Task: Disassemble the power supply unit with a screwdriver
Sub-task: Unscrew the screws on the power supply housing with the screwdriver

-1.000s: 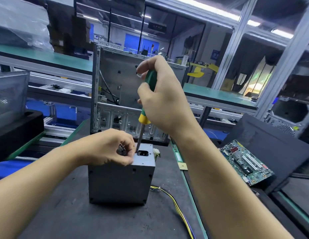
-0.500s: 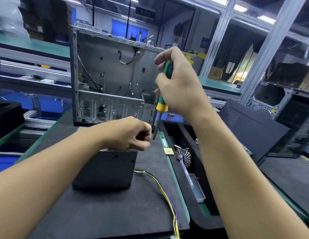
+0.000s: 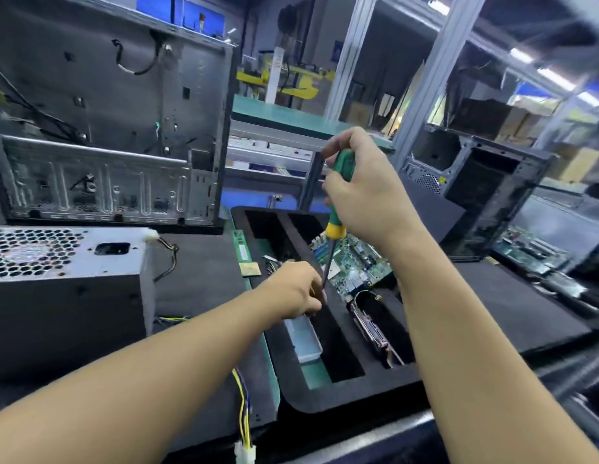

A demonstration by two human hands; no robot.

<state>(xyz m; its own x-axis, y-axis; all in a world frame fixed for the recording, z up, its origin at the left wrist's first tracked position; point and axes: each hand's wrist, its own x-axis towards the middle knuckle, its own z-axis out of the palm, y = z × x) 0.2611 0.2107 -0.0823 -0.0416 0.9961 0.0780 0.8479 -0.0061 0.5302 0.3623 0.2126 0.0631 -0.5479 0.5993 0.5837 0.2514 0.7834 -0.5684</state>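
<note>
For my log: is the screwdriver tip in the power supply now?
Out. The screwdriver hangs over the black tray; the power supply stands apart.

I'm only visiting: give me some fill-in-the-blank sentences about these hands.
1. The right hand grips a screwdriver whose handle is green and ___.
2. The left hand pinches the metal tip of that ___.
3. The grey metal power supply box stands to the ___ of both hands.
Missing words: yellow; screwdriver; left.
</note>
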